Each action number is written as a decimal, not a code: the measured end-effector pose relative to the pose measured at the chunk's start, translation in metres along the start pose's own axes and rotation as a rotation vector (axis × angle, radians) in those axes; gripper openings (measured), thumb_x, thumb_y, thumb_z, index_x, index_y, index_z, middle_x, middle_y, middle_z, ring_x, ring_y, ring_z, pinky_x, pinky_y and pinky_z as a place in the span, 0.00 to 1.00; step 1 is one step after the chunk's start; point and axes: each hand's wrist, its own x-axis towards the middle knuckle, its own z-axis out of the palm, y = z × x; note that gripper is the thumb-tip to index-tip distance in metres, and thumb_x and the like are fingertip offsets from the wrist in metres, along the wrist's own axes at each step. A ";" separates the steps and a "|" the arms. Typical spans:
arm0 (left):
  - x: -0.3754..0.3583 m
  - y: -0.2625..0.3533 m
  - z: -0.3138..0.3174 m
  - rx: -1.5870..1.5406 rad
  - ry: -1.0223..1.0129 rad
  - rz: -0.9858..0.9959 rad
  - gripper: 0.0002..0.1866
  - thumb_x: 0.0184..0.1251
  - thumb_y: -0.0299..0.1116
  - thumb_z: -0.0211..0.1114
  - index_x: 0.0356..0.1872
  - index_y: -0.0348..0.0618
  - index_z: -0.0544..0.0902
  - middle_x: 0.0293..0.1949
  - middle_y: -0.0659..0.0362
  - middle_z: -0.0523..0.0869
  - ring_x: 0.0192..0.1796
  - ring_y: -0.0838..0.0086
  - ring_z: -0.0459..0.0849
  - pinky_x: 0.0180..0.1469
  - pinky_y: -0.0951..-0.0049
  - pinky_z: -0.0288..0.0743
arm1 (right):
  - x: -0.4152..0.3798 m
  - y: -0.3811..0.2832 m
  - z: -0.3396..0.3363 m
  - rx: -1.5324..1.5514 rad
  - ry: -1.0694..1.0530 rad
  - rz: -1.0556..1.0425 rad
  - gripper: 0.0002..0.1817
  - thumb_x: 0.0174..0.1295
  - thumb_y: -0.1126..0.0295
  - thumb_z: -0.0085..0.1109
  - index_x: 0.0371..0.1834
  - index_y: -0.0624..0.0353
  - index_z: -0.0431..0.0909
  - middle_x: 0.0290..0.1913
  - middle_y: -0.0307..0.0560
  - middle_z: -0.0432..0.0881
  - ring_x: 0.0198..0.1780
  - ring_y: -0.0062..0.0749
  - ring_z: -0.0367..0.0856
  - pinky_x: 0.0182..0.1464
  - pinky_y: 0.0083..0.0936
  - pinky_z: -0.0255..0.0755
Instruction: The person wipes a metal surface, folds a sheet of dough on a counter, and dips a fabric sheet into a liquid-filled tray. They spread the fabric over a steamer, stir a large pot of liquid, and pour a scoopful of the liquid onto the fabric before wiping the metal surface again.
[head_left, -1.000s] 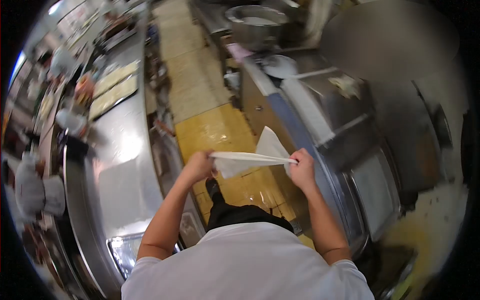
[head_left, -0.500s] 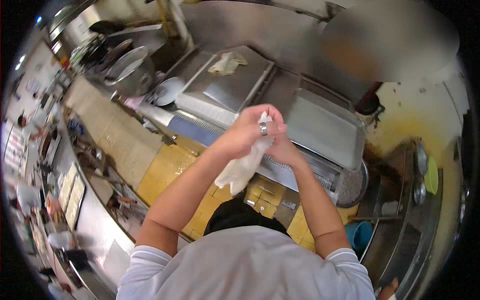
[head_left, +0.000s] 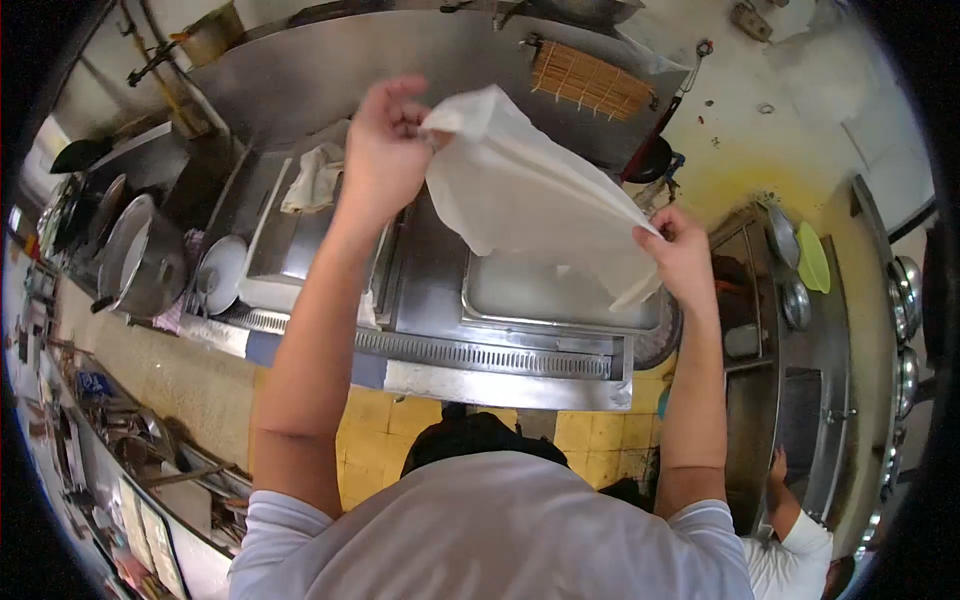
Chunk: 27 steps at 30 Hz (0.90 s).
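Observation:
A thin white cloth [head_left: 530, 180] is stretched between my two hands, its lower part hanging loosely. My left hand [head_left: 388, 150] pinches its upper left corner, some fingers curled. At the other end, my right hand [head_left: 680, 258] is closed on the right edge. Beneath the cloth lies a rectangular metal tray [head_left: 530, 318], partly covered from view; its surface looks pale. The tray rests on a steel counter [head_left: 425, 285] with a slotted drain along its front.
Left of the tray sits a steel lid [head_left: 275, 262] with a crumpled cloth [head_left: 315, 178] on it. A large pot [head_left: 140, 255] and a plate [head_left: 222, 275] are farther left. A bamboo mat [head_left: 590, 80] hangs behind. Another person's arm [head_left: 785, 500] shows at lower right.
My hands were together with the cloth bunched and hanging; now they are far apart and raised, and the cloth is spread between them. The view has turned to face the counter.

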 end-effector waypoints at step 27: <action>-0.143 -0.291 0.110 1.107 -0.932 -0.047 0.18 0.74 0.45 0.60 0.43 0.42 0.91 0.50 0.45 0.87 0.58 0.49 0.83 0.64 0.49 0.73 | -0.021 0.218 0.138 -0.678 -0.443 -0.107 0.26 0.62 0.69 0.60 0.66 0.59 0.78 0.73 0.60 0.73 0.73 0.58 0.71 0.73 0.52 0.67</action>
